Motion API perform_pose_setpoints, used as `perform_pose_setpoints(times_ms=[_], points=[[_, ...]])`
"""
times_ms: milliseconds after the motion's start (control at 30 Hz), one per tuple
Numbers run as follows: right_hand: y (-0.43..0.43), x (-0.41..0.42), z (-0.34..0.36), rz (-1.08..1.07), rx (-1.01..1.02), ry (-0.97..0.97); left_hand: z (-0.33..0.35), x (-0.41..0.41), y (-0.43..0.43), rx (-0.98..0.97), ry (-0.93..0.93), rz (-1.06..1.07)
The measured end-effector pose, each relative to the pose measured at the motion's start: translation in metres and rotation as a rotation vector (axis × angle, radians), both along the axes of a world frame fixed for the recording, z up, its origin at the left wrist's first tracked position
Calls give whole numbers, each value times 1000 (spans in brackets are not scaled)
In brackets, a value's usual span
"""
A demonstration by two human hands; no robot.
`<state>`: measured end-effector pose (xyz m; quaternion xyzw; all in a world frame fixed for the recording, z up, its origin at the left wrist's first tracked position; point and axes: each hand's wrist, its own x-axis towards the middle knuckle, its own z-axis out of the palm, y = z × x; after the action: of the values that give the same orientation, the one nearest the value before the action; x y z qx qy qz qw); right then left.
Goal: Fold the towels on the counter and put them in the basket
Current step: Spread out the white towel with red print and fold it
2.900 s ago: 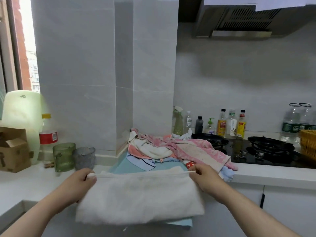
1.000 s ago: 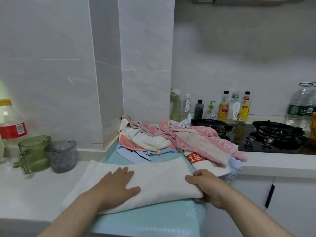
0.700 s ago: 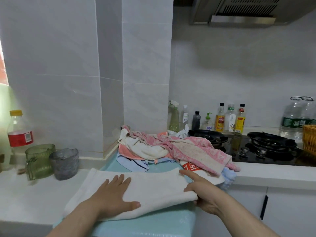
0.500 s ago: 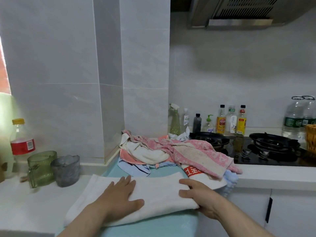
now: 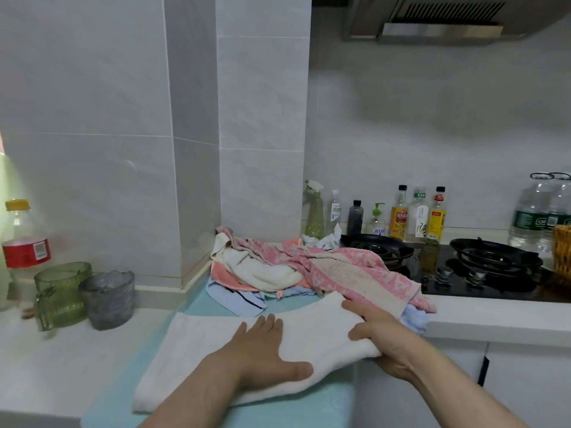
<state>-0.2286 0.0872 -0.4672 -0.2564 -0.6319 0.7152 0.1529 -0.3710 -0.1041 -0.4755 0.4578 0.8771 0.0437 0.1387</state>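
My left hand [image 5: 262, 350] lies flat, pinning the white towel [image 5: 191, 353]; my right hand [image 5: 381, 338] grips its end. Fold across now, edges matched.

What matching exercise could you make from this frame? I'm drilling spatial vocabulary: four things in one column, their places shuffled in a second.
Things
1. white towel
2. pink towel
3. green cup
4. basket

Places
A. far right edge, past the stove
B. pressed flat under the left hand
C. draped over the pile of unfolded towels
D. on the left counter beside the grey cup

Pairs: 1-B, 2-C, 3-D, 4-A.
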Motion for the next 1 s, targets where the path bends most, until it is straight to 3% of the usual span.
perform_pose_setpoints(times_ms=[100, 233, 400, 467, 567, 633, 733, 833, 900, 1000], points=[[23, 20, 15, -12, 56, -20, -2, 15, 21, 101, -72, -36], [26, 30, 24, -2, 229, -121, -20, 21, 36, 52, 78, -60], [-3, 15, 51, 44, 326, -64, -19, 24, 32, 193, 36, -51], [-21, 4, 61, 76, 282, -46, -18, 20, 26, 512, -198, 55], [-50, -17, 65, 126, 274, -39, -14, 6, 17, 1076, -796, 362], [-69, -31, 57, 180, 259, -37, -12, 0, 14, 1211, -1013, 461], [-85, -41, 40, 255, 66, -12, -12, -4, 10, 1214, -1071, 432], [-83, -28, 36, 211, -71, 79, -16, -5, 10, 1184, -945, 392], [-74, -13, 29, 69, 77, 118, -18, -5, 11, 1123, -895, 344], [-67, 7, 8, -126, 613, 7, -19, -5, 15, 1018, -846, 250]])
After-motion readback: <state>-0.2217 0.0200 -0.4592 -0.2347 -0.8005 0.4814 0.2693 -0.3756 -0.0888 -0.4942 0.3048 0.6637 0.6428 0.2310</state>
